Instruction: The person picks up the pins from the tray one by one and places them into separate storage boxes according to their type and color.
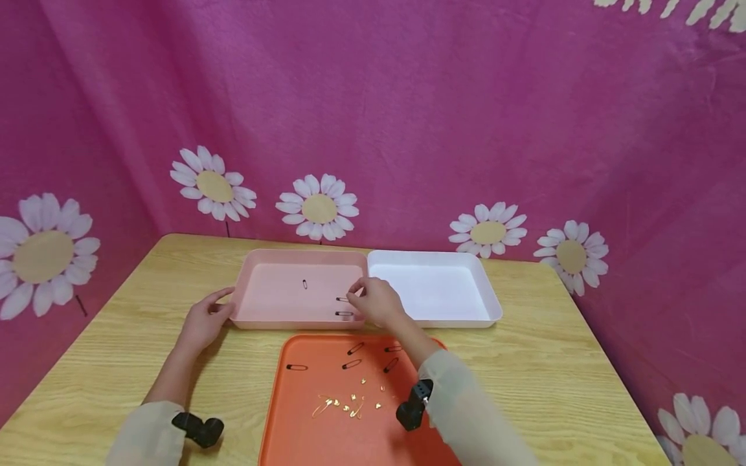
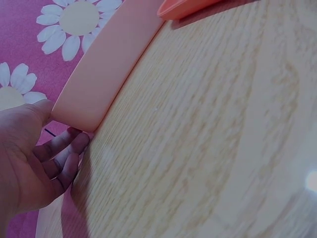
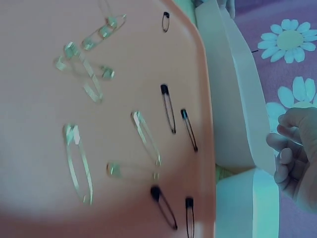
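Atop a wood-grain desk (image 1: 542, 362), magenta daisy curtain (image 1: 408, 116) behind, left hand (image 1: 203, 321), fingers pinching pink tray (image 1: 280, 301), right hand (image 1: 377, 301) at a pin (image 1: 341, 299), cannot tell if pinched.

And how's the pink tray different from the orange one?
The pink tray is farther back; the orange tray is in front. The pink tray shows only black pins; the orange tray has black and gold ones. The left hand touches the pink tray, not the orange tray. Both have rounded corners.

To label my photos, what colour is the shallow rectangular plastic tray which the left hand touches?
The tray is pale pink, clearest in the head view.
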Motion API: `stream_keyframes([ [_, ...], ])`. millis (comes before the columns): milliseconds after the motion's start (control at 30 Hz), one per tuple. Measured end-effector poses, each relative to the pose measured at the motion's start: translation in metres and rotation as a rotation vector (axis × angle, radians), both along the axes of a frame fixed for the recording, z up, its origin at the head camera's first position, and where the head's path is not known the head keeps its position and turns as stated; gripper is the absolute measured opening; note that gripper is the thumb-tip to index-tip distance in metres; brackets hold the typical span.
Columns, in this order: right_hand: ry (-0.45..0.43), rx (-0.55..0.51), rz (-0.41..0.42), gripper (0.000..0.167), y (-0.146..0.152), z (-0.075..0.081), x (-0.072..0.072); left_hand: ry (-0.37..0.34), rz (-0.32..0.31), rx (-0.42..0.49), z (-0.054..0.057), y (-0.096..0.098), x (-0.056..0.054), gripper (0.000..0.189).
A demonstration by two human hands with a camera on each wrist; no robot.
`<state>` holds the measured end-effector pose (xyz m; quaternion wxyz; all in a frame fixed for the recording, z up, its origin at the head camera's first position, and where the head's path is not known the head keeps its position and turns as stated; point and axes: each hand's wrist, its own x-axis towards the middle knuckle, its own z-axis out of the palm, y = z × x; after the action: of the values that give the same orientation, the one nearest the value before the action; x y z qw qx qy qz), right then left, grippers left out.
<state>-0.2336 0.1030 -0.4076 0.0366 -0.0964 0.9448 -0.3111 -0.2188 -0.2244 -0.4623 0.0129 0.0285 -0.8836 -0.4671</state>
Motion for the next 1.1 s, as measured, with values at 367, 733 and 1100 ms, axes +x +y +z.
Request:
stream_keyframes([
  [367, 0.054, 0.043, 0.08, 0.014, 0.024, -0.001, 0.019, 0.022, -0.003, -0.012, 0.001, 0.0, 0.001, 0.043],
  [733, 0.06, 0.044, 0.101, 0.012, 0.048, -0.007, 0.028, -0.008, 0.003, -0.002, 0.002, 0.001, 0.001, 0.044],
  [1100, 0.045, 0.036, 0.13, 0.01, 0.065, -0.013, 0.038, -0.016, 0.006, -0.016, -0.001, -0.001, 0.0, 0.046],
])
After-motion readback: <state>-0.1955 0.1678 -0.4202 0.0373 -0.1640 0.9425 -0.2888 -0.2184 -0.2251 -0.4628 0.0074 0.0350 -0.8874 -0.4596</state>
